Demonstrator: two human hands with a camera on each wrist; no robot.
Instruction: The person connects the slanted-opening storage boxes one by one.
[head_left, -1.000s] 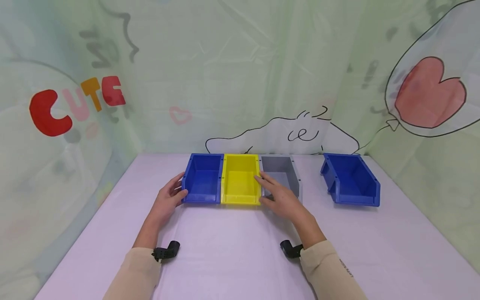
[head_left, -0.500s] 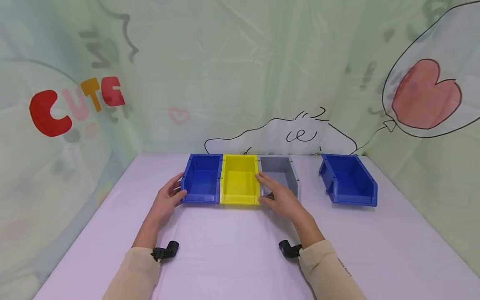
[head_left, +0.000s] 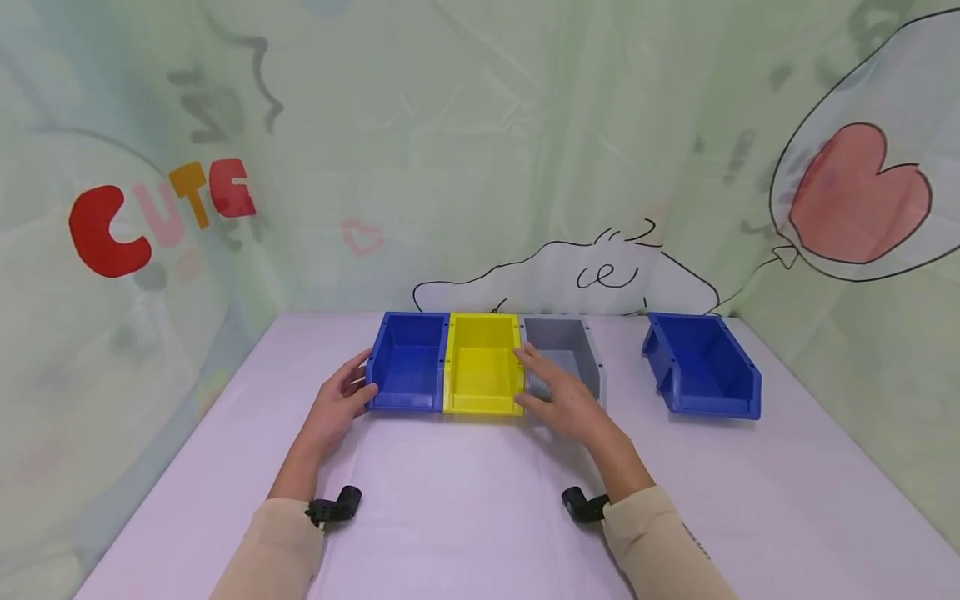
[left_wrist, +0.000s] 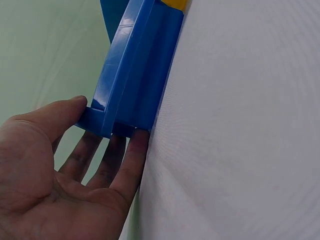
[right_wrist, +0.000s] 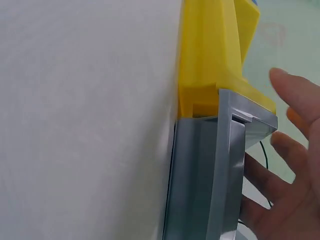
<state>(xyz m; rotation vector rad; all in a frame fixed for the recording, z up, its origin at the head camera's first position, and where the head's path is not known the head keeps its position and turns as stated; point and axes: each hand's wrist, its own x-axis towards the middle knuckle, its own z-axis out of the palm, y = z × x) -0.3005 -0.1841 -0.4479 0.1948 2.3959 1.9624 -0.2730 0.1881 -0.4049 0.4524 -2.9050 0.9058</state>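
Soft, diffuse light; left wrist view dimmer

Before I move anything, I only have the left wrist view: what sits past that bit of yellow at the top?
Observer: A gray bin, lined up right beside the yellow bin.
Operator: Copy. Where's the right grip?
Observer: The right grip is at the gray bin, hiding part of its front in the head view.
Operator: Are all the bins in that row?
Observer: No, a second blue bin stands apart, to the right of the gray one.
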